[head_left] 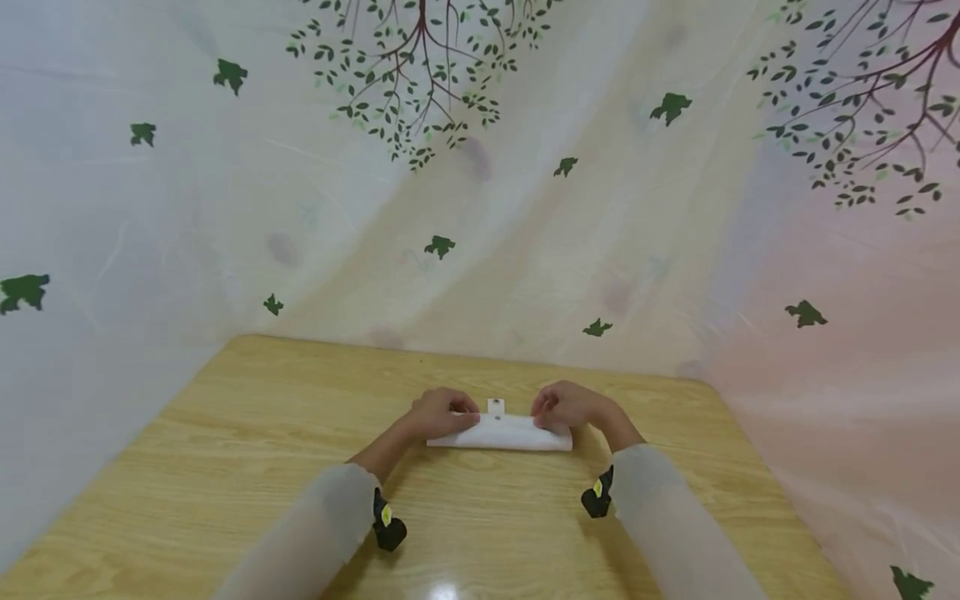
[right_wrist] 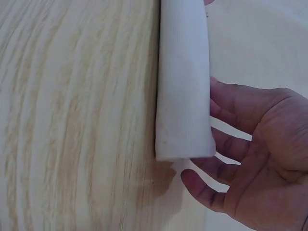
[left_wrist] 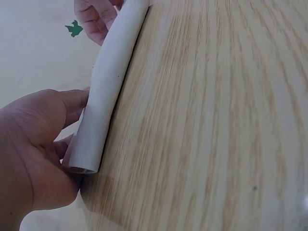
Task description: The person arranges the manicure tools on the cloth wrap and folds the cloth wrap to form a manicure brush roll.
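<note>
A white rolled-up pouch [head_left: 498, 435] lies lengthwise across the wooden table, its far edge held at both ends. A short white tab [head_left: 496, 407] with small snap studs sticks up from the middle of that edge. My left hand [head_left: 438, 412] pinches the left part, thumb along the near side and fingers behind. On the right part, my right hand [head_left: 570, 405] grips with thumb and index finger. In the left wrist view the roll's end [left_wrist: 84, 169] shows a hollow opening. The right wrist view has the other fingers [right_wrist: 204, 190] spread loosely past the roll's end.
The pale wooden table [head_left: 285, 500] extends on all sides of the pouch. Behind it hangs a light curtain [head_left: 360, 250] printed with leaves and branches. Each wrist wears a small black camera [head_left: 388, 532] on a strap.
</note>
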Available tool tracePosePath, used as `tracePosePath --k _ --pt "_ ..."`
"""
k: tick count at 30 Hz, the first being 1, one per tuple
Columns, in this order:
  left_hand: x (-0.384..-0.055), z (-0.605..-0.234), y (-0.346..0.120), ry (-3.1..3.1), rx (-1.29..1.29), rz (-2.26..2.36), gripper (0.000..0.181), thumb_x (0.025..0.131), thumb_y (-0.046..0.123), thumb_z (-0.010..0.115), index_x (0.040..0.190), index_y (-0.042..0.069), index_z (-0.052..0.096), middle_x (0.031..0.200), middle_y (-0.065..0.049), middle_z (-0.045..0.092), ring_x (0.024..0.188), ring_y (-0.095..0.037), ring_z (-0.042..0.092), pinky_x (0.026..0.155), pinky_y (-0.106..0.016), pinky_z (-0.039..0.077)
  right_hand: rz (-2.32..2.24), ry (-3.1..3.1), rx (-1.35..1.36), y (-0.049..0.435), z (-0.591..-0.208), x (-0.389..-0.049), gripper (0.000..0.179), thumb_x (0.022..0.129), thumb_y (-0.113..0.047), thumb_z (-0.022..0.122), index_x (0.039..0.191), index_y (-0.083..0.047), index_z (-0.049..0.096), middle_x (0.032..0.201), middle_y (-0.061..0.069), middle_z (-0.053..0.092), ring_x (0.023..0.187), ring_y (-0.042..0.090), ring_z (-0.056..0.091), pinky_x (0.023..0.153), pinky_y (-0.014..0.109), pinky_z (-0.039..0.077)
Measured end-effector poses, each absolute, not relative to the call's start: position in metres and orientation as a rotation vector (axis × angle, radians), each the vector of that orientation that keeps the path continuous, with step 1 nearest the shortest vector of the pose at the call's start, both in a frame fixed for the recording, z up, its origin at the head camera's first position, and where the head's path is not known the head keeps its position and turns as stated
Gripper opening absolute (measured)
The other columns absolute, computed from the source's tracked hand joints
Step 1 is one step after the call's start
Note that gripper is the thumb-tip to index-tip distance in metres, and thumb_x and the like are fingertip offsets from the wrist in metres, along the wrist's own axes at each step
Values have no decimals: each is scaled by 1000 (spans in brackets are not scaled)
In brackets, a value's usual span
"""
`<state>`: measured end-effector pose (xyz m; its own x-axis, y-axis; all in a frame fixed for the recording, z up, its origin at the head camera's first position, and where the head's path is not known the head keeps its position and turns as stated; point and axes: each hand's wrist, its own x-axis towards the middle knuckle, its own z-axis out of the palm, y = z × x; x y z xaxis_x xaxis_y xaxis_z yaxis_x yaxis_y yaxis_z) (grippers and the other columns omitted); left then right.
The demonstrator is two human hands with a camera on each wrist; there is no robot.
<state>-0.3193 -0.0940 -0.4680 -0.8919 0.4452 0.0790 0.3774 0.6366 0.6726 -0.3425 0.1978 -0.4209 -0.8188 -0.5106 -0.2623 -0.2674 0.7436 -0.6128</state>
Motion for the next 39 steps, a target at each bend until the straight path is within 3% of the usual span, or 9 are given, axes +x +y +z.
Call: tracePosePath --k 6,16,24,27,34,39 --pt "-323 -466 -92 2755 639 1086 19 97 32 70 105 16 77 100 5 73 94 -12 62 88 -40 48 -817 2605 -625 184 -423 -345 23 98 -22 70 113 -4 71 107 6 70 100 21 63 93 44 51" --pt "-322 -467 -90 2756 601 994 24 99 35 66 113 17 76 111 2 74 104 -21 63 94 -59 40 -927 2702 -570 153 -444 -351 37 101 -24 65 129 -1 66 116 12 70 106 24 64 95 45 51" --pt "-324 -465 -91 2699 576 998 23 99 38 67 112 21 75 111 4 71 108 -23 59 97 -61 39 -964 2737 -523 144 -453 -354 23 99 -19 68 116 -5 74 104 5 71 95 17 62 88 38 51" --pt "-325 -463 -94 2679 591 992 25 99 39 67 113 20 74 111 4 71 106 -21 59 96 -58 40 -985 2729 -508 139 -456 -356 20 97 -19 70 113 -7 74 100 5 70 92 17 62 85 35 50" --pt "-326 -463 -95 2650 651 1018 26 100 32 65 115 12 73 107 0 71 99 -17 61 90 -39 47 -1027 2704 -469 132 -460 -360 18 94 -20 74 108 -8 73 104 5 68 95 19 60 85 35 49" --pt "-326 -463 -94 2647 633 1036 24 98 33 68 112 16 75 103 3 71 95 -14 60 86 -37 47 -1088 2676 -422 134 -459 -359 16 92 -12 75 107 -7 71 102 6 65 95 20 59 88 37 49"
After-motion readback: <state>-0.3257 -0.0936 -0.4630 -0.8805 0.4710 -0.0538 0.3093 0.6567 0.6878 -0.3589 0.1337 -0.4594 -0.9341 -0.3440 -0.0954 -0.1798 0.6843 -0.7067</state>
